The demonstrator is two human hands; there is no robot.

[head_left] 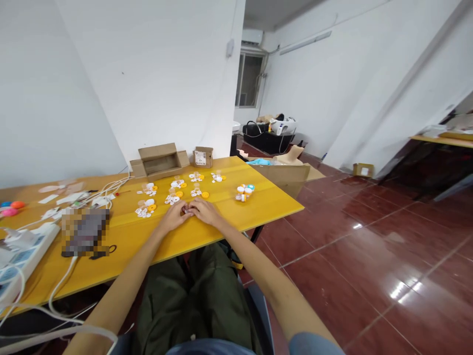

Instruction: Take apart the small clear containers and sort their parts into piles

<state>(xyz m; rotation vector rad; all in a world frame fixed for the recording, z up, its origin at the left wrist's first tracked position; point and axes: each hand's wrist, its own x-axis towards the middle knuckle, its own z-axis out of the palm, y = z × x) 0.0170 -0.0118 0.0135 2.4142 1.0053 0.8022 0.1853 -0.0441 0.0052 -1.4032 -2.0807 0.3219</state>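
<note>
My left hand (176,215) and my right hand (204,210) rest close together on the yellow table (207,231), fingertips meeting. Both are curled round a tiny pale part (188,211) that I cannot make out. Just beyond them lie several small groups of white and yellow plastic pieces (173,195). A cluster of small finished items with yellow, white and teal caps (244,192) sits to the right of my hands.
An open cardboard box (159,160) and a small box (203,157) stand at the table's far edge. White cables, a power strip (25,246) and a blurred dark object (85,232) lie at the left. A large carton (286,175) stands beyond the table's right corner on the red tiled floor.
</note>
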